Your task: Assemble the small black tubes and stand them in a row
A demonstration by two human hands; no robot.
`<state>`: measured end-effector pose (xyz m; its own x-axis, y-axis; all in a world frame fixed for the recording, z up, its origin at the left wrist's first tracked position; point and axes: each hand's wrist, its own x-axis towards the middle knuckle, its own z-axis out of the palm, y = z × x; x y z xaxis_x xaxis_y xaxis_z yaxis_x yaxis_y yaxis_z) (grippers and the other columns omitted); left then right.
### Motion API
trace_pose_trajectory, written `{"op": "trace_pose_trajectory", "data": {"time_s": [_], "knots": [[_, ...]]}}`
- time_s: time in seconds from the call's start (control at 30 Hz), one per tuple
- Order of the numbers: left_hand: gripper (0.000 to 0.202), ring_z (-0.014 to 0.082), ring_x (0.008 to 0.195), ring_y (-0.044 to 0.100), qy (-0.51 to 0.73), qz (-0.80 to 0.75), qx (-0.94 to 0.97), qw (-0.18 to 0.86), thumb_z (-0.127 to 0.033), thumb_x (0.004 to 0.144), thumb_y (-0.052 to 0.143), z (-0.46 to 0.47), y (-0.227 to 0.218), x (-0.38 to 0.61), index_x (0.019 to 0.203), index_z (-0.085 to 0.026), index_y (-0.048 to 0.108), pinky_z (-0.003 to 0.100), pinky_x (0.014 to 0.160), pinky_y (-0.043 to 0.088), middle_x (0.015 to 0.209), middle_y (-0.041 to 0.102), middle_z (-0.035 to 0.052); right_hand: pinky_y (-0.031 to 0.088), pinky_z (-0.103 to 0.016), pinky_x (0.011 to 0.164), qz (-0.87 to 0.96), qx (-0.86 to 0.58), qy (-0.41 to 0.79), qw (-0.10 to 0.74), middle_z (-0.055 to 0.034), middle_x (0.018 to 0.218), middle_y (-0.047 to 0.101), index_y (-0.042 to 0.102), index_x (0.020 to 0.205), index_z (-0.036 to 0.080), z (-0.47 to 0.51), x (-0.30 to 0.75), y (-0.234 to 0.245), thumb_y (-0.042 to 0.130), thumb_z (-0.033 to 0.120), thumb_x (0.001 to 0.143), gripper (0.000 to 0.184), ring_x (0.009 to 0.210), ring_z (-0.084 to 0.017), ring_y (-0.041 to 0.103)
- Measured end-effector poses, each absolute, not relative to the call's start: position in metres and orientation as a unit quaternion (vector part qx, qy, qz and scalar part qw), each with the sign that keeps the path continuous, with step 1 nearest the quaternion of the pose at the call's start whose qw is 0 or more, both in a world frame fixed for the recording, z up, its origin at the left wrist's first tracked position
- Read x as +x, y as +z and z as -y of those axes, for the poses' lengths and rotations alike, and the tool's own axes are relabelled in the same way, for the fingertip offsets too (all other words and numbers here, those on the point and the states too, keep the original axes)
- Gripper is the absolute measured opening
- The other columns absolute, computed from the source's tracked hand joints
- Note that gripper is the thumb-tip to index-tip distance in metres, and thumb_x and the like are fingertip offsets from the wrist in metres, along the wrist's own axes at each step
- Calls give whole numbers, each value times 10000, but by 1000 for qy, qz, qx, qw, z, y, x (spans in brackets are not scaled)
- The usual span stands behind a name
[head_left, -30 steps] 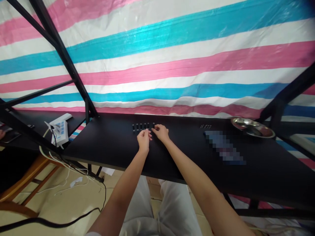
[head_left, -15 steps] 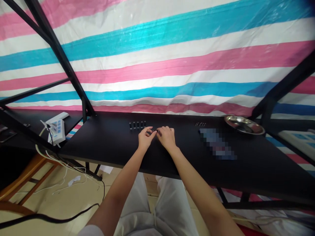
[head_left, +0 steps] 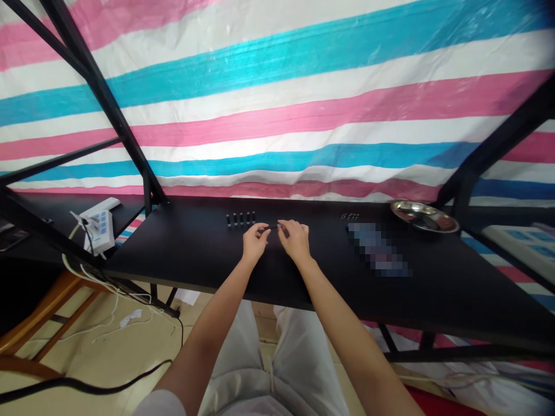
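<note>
Both my hands are over the middle of a black table [head_left: 208, 254]. My left hand [head_left: 255, 241] pinches a small dark piece at its fingertips. My right hand [head_left: 295, 238] pinches another small dark piece, its fingertips a short gap to the right of my left hand's. Just behind and left of my left hand stands a row of several small black upright cylinders [head_left: 240, 219]. What exactly each pinch holds is too small to name.
A metal dish [head_left: 422, 215] sits at the table's far right, with a blurred patch [head_left: 375, 245] and several tiny dark parts [head_left: 349, 216] left of it. A white power strip [head_left: 99, 225] with cables hangs at the left. Black frame bars cross both sides; a striped tarp hangs behind.
My hands drew back from the row of cylinders, then parted slightly, each pinching a small dark piece. The row of cylinders looks one piece shorter than a second ago.
</note>
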<state>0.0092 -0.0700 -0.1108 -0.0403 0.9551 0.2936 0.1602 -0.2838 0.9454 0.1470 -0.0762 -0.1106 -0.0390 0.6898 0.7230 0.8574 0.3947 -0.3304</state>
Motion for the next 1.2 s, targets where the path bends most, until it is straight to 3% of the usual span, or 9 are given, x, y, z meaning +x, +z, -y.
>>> {"op": "trace_pose_trajectory", "data": {"time_s": [0.13,0.3,0.43,0.6,1.0,1.2], "knots": [[214,35,446,513,548,-473,583,370,-279,725,598,71,-110,9,901,-160,622,169,450,406,777,575,-2,271,-319,767,726,-532,-116,420,-56,891,615,624,1018,210,77,147,-110,456,263,859,237,816,-161,527],[235,29,453,485,557,-476,573,368,-293,726,597,70,-111,9,915,-156,619,161,444,425,766,555,-4,276,-332,753,691,-584,-124,407,-66,877,591,651,958,202,74,155,-114,464,267,847,227,799,-176,496],[235,31,447,469,550,-490,574,357,-295,718,605,71,-110,8,900,-147,619,169,448,427,744,554,-5,330,-320,721,665,-609,-62,428,-67,808,574,637,957,164,72,161,-115,437,263,844,250,800,-193,496],[202,45,473,473,518,-498,606,340,-260,709,604,72,-108,7,874,-145,630,171,460,408,729,585,2,407,-295,702,726,-509,46,459,-39,736,538,631,954,176,71,155,-114,441,298,843,252,734,-167,497],[150,41,500,454,472,-472,675,314,-190,712,570,76,-107,8,848,-148,616,180,539,408,723,576,-6,425,-277,649,791,-470,115,374,-29,711,538,649,863,185,71,153,-115,446,220,815,211,693,-151,500],[284,38,464,444,465,-488,669,314,-216,731,561,76,-111,9,1011,-174,537,187,536,399,754,595,-25,435,-284,655,720,-518,132,443,-41,721,596,651,834,161,57,164,-117,525,330,776,219,640,-147,528]]}}
